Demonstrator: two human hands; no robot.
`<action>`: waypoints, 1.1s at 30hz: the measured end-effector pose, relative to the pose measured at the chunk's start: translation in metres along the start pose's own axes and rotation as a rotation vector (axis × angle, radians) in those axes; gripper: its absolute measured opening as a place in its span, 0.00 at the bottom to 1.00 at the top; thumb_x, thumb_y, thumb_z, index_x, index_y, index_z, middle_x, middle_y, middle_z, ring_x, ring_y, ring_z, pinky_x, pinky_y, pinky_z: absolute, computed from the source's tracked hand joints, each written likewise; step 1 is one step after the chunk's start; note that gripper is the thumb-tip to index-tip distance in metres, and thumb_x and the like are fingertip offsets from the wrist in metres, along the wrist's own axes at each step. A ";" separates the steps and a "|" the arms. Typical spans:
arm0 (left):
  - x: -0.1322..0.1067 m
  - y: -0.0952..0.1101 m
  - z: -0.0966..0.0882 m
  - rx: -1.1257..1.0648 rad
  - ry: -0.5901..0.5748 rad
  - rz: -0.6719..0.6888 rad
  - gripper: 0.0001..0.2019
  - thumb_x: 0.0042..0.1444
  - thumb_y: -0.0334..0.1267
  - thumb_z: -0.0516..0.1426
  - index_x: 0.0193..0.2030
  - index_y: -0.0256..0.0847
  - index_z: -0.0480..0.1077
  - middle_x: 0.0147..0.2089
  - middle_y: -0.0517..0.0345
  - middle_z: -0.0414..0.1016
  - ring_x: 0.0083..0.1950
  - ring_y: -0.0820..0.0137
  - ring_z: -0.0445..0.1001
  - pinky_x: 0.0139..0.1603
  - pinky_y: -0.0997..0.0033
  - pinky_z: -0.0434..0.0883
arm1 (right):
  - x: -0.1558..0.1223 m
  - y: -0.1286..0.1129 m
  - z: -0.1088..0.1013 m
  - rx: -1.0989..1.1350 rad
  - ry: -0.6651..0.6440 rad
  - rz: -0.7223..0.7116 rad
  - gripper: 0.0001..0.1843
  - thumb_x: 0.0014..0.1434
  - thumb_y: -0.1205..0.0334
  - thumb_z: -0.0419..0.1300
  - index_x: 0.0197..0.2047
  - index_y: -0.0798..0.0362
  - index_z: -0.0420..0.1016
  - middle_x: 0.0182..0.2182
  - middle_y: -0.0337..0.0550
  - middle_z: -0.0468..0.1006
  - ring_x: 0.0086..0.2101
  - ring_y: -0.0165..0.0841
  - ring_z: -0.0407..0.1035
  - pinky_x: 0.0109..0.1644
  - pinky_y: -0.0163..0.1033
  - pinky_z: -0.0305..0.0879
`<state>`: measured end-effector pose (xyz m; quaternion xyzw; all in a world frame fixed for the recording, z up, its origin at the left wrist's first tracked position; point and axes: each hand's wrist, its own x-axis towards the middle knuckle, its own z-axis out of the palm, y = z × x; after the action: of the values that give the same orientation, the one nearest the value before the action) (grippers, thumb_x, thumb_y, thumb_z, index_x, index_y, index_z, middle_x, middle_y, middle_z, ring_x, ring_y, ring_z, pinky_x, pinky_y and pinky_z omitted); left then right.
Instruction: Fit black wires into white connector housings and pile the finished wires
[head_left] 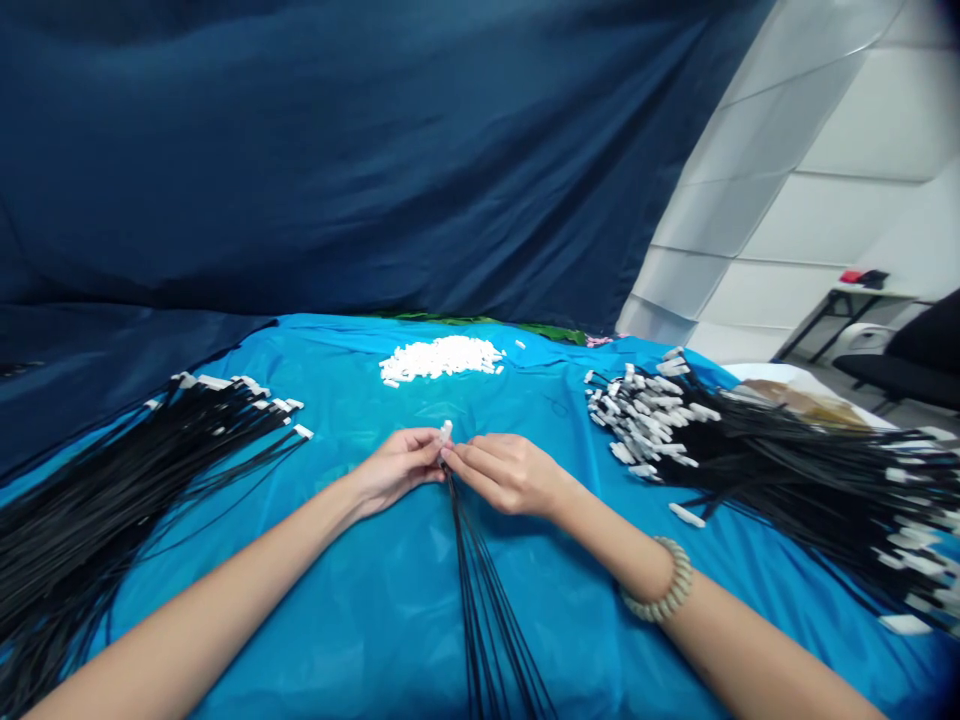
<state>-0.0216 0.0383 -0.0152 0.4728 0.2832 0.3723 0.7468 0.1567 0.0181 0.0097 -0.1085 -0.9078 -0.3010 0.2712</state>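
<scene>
Near the middle of the blue cloth, my left hand [405,465] and my right hand [514,472] meet fingertip to fingertip. Between the left thumb and fingers a small white plastic connector [446,430] sticks up. My right fingers pinch the black wires [480,590] just below it, and the strands fan out toward the near edge. The exact join of wire and connector is hidden by my fingertips. Beyond my hands lies a heap of loose white connectors [442,358]. A beaded bracelet circles my right wrist.
On the left lies a large bundle of black wires [135,480] with white connectors at its far ends. Another bundle [780,460], with connectors at both ends, lies on the right. A dark blue curtain [337,160] hangs behind the blue cloth [352,610]. A black chair stands far right.
</scene>
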 end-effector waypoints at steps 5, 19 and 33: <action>-0.001 0.000 0.003 -0.015 0.042 0.002 0.08 0.40 0.35 0.61 0.28 0.33 0.69 0.25 0.60 0.67 0.26 0.79 0.66 0.27 0.81 0.64 | 0.001 -0.001 -0.002 -0.064 -0.008 -0.032 0.11 0.56 0.73 0.48 0.42 0.67 0.66 0.28 0.47 0.72 0.28 0.31 0.66 0.28 0.37 0.64; -0.002 0.001 0.008 -0.101 0.059 -0.006 0.07 0.40 0.33 0.62 0.26 0.33 0.69 0.22 0.61 0.66 0.24 0.79 0.65 0.25 0.81 0.64 | -0.002 -0.009 0.013 0.052 0.156 0.231 0.07 0.55 0.69 0.52 0.38 0.60 0.67 0.26 0.43 0.74 0.26 0.28 0.65 0.26 0.34 0.59; -0.004 -0.001 0.006 -0.124 0.025 0.020 0.07 0.42 0.34 0.61 0.28 0.33 0.70 0.25 0.57 0.68 0.27 0.76 0.68 0.29 0.79 0.67 | 0.000 -0.016 0.011 0.221 0.238 0.363 0.05 0.53 0.70 0.53 0.35 0.56 0.68 0.28 0.42 0.75 0.29 0.28 0.67 0.31 0.33 0.61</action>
<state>-0.0188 0.0316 -0.0135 0.4236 0.2641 0.4025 0.7673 0.1466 0.0117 -0.0057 -0.2034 -0.8625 -0.1567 0.4360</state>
